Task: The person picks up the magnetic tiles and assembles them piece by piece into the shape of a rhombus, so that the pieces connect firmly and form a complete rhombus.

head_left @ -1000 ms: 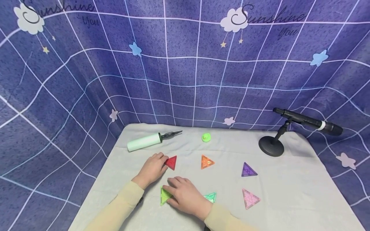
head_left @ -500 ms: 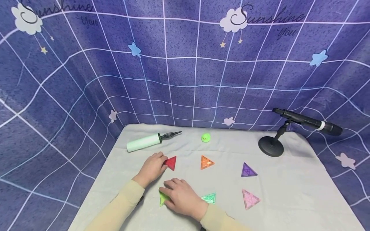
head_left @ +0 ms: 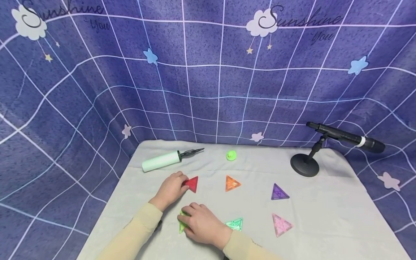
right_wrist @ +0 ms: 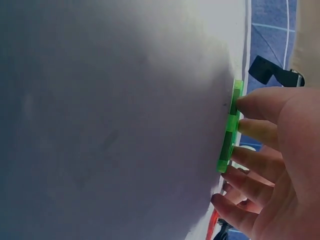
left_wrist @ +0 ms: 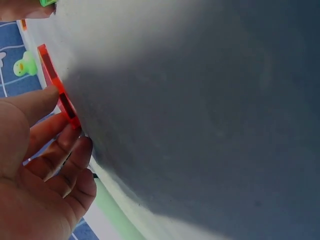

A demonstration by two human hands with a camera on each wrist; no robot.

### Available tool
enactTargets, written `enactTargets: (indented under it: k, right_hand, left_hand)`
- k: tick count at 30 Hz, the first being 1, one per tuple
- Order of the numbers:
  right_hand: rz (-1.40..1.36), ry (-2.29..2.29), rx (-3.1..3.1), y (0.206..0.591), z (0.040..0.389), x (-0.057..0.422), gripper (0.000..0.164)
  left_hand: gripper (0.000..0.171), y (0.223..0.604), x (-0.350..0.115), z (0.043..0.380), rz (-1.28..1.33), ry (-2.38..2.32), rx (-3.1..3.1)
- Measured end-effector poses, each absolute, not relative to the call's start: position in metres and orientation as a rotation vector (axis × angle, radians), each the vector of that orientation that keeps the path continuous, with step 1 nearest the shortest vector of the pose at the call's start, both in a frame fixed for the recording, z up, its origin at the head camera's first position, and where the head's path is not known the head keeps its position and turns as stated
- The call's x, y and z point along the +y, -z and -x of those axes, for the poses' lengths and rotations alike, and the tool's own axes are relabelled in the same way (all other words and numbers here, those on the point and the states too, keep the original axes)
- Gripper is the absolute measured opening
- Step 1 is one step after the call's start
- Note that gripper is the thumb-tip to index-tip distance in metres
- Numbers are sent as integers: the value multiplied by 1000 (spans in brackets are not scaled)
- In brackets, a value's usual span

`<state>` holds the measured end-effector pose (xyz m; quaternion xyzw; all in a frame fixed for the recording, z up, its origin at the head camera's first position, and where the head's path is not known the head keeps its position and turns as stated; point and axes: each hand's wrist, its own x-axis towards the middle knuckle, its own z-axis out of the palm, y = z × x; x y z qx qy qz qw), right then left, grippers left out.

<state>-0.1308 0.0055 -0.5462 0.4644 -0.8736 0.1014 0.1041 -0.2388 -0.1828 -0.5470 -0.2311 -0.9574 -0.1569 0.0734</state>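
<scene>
Right hand [head_left: 205, 224] pinches the lime triangle [head_left: 181, 226] by its edge, while the red triangle [head_left: 193, 184], pinched by the left hand [head_left: 169, 189], lies apart from it, farther back on the desk [head_left: 312, 234].

Cloth-covered table [head_left: 328, 220]; red triangle [head_left: 193, 184]; lime triangle [head_left: 182, 226]; four other triangles [head_left: 232, 183]; pump [head_left: 160, 161]; green duck [head_left: 231, 155]; microphone stand [head_left: 304, 165]

Got six triangle tiles [head_left: 282, 225] and two hands [head_left: 169, 190] in the lower half of the frame, plus one pump [head_left: 161, 161], one duck [head_left: 231, 155], one mic [head_left: 342, 135], one mic stand [head_left: 304, 165] and two printed clouds [head_left: 260, 23] up top.
</scene>
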Motion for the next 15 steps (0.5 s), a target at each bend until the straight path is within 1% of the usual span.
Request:
enactTargets:
  k: [15]
  right_hand:
    - [-1338,-246,-2542,546,132,7,30]
  left_hand:
    - [21,549,-183,239,604,572,-2910]
